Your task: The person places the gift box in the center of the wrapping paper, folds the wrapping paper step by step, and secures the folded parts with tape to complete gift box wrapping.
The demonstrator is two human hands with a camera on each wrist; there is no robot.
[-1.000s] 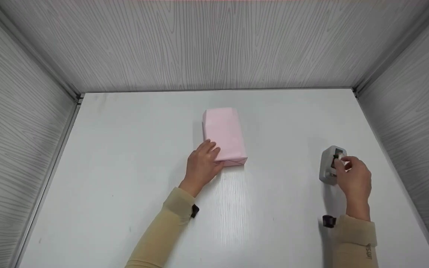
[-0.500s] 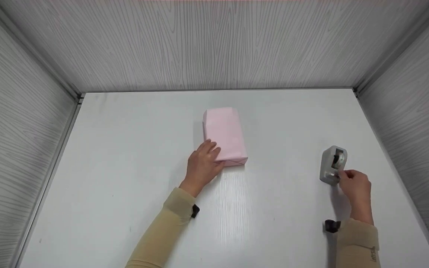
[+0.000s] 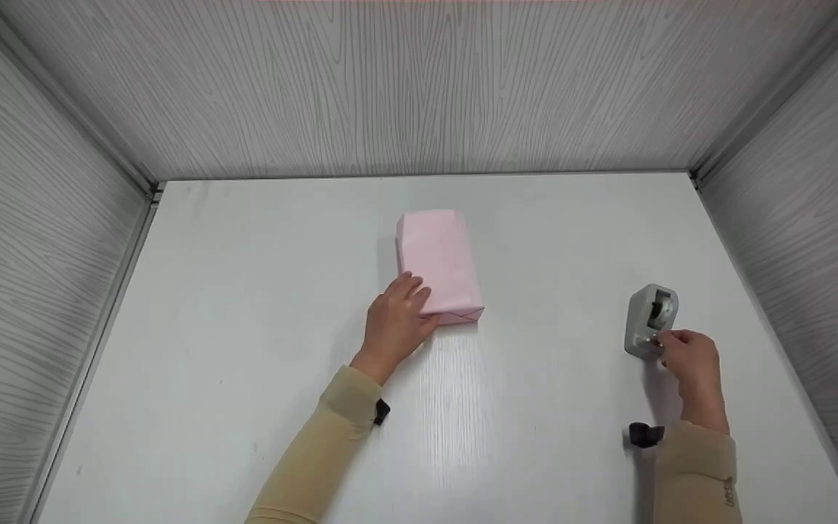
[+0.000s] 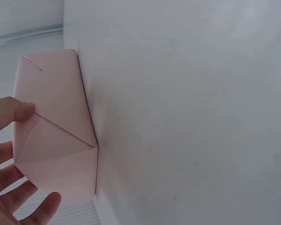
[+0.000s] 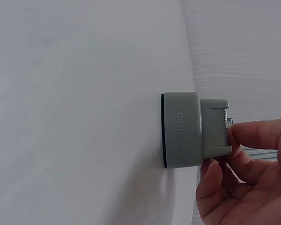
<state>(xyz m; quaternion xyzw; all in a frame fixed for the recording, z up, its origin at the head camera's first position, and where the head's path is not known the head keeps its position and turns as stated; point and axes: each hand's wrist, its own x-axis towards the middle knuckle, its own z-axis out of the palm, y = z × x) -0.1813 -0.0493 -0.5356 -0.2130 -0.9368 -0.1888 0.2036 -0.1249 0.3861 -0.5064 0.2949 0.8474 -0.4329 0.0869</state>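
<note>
The left hand (image 3: 394, 324) grips the near left corner of the pink package (image 3: 437, 258); the right hand (image 3: 692, 360) pinches at the toothed end of the grey tape dispenser (image 3: 638, 323). Both sit on the desk (image 3: 244, 291) just ahead of the hands, well apart.

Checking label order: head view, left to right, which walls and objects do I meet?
Left wall → box → dispenser → right wall.
</note>
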